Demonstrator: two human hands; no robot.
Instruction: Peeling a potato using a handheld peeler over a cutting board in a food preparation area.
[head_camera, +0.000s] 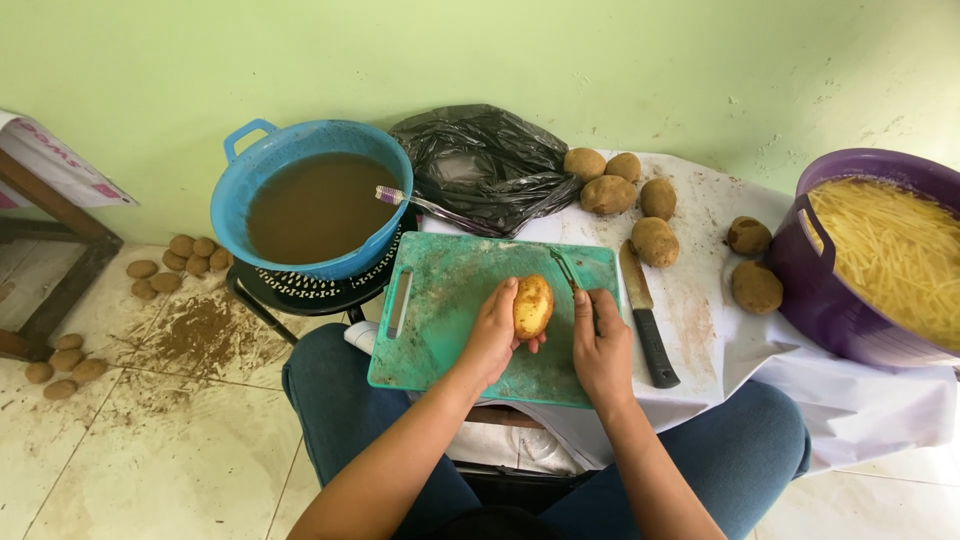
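Observation:
My left hand holds a partly peeled yellow potato upright over a green cutting board that rests on my lap and the table edge. My right hand grips a thin peeler whose blade touches the potato's right side. A black-handled knife lies just right of the board on the white cloth.
Several unpeeled potatoes lie on the cloth-covered table beside a black plastic bag. A purple tub of cut potato strips stands at the right. A blue basin of muddy water sits on a stool at the left. More potatoes lie on the floor.

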